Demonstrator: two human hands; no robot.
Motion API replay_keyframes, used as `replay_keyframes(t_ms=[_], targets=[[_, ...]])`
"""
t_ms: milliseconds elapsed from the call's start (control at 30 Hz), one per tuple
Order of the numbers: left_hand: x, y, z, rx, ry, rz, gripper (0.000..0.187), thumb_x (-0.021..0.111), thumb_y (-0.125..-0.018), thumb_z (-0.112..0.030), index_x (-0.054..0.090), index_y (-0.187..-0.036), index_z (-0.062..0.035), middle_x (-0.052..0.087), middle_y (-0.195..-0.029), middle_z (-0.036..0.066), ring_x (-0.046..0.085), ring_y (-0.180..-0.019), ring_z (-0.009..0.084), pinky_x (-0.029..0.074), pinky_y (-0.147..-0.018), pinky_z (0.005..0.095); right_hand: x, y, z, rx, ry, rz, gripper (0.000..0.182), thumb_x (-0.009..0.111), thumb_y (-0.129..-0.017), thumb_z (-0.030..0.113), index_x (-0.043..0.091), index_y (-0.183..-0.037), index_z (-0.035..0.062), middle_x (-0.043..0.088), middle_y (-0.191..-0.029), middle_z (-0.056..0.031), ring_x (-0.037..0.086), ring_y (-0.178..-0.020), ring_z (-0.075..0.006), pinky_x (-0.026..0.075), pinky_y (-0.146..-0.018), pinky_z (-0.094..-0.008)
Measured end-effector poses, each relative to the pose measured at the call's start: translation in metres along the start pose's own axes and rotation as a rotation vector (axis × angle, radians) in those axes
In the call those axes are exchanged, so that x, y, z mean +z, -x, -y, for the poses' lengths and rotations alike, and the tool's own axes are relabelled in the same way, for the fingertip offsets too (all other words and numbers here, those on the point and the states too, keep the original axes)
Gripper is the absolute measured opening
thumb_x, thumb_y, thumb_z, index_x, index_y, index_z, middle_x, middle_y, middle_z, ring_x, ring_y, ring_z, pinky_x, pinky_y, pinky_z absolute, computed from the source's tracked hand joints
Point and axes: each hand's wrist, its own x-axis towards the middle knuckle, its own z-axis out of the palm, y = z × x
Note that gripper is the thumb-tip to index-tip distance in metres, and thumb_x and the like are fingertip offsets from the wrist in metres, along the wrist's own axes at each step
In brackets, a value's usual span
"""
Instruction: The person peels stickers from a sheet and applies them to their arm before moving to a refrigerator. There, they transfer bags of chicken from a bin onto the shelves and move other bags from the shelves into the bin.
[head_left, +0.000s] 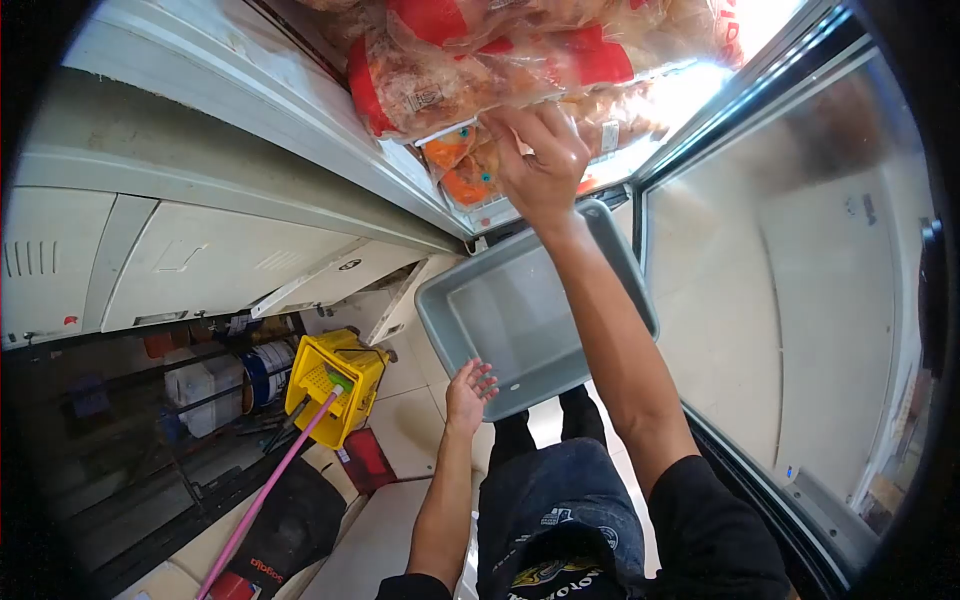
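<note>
My right hand (540, 160) is raised into a lit upright freezer, its fingers curled closed at the lower edge of a clear plastic bag of frozen meat (500, 85) with red printing. The fingertips are partly hidden against the plastic. Below that arm is a grey plastic tub (440, 325), tilted, its pale inner bottom showing. My left hand (468, 398) is at the tub's near left corner, palm up with the fingers apart. Orange packs (465, 180) lie on the shelf under the bag.
A glass freezer door (780, 260) stands open at my right. White lockers (210, 260), one door ajar, line the left. On the floor are a yellow mop bucket (335, 385) with a pink handle (270, 490) and a black bag (285, 515).
</note>
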Motion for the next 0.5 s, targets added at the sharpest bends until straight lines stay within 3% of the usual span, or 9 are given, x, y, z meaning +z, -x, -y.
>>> replay_keyframes(t_ms=[67,267,367,500], targets=[[-0.001,0.001,0.003,-0.009,-0.001,-0.013,0.034,0.054,-0.089,-0.034,0.051,-0.113,-0.0097,0.058,-0.103,0.006,0.056,-0.088,0.0207,0.045,-0.076,0.0388,-0.006,-0.006,-0.004,-0.083,0.026,0.062,0.015,0.074,-0.067,0.000,0.069,-0.079,0.0074,0.060,-0.069,-0.0053,0.056,-0.060,-0.0187,0.043,-0.054,-0.0289],[0.000,0.001,0.007,-0.018,-0.016,-0.017,0.032,0.055,-0.088,-0.034,0.052,-0.111,-0.0108,0.058,-0.102,0.005,0.056,-0.087,0.0205,0.044,-0.078,0.0388,-0.009,-0.010,-0.011,-0.155,0.001,0.075,0.012,0.075,-0.068,0.001,0.067,-0.077,0.0041,0.061,-0.070,-0.0068,0.058,-0.061,-0.0197,0.045,-0.054,-0.0288],[0.003,0.000,0.008,-0.022,-0.014,-0.011,0.032,0.055,-0.089,-0.034,0.053,-0.110,-0.0110,0.058,-0.102,0.005,0.056,-0.087,0.0203,0.044,-0.078,0.0385,-0.009,-0.003,-0.004,0.063,-0.019,0.027,0.013,0.075,-0.069,0.008,0.064,-0.075,0.0038,0.062,-0.073,-0.0086,0.061,-0.066,-0.0224,0.048,-0.057,-0.0305],[0.005,-0.005,0.009,-0.021,-0.013,0.000,0.033,0.056,-0.088,-0.035,0.053,-0.110,-0.0116,0.058,-0.103,0.005,0.055,-0.088,0.0206,0.044,-0.079,0.0398,-0.004,0.007,0.010,0.471,-0.179,0.032,0.016,0.076,-0.073,0.012,0.063,-0.077,0.0032,0.067,-0.078,-0.0087,0.065,-0.067,-0.0179,0.050,-0.059,-0.0285]])
